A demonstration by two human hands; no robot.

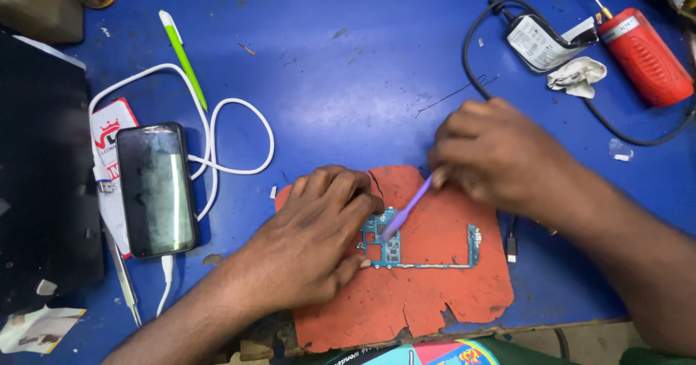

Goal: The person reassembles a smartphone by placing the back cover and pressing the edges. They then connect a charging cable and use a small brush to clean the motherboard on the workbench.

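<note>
Head view looks straight down on a blue table with scuffs and specks. Near the middle lies a torn red mat, and on it a blue-green circuit board with a thin arm running right.

Left hand rests flat on the mat, fingertips pressing the board's left end; it pins rather than grasps. Right hand, blurred, is closed on a purple brush whose tip touches the board's upper part.

No open containers show. At the far right lies a red canister with a thin nozzle, on its side; what it holds cannot be told. Beside it, to the left, sit a black charger with a white printed label, a crumpled white wad, and a black cable curving toward the near side.

On the left a dark phone lies face up, a white cable plugged into its near end and looping beside it. Under the phone is a red-and-white card. A green-and-white pen lies at the far left, and a metal tool near the phone's near end. A colourful printed package peeks in at the near edge.
</note>
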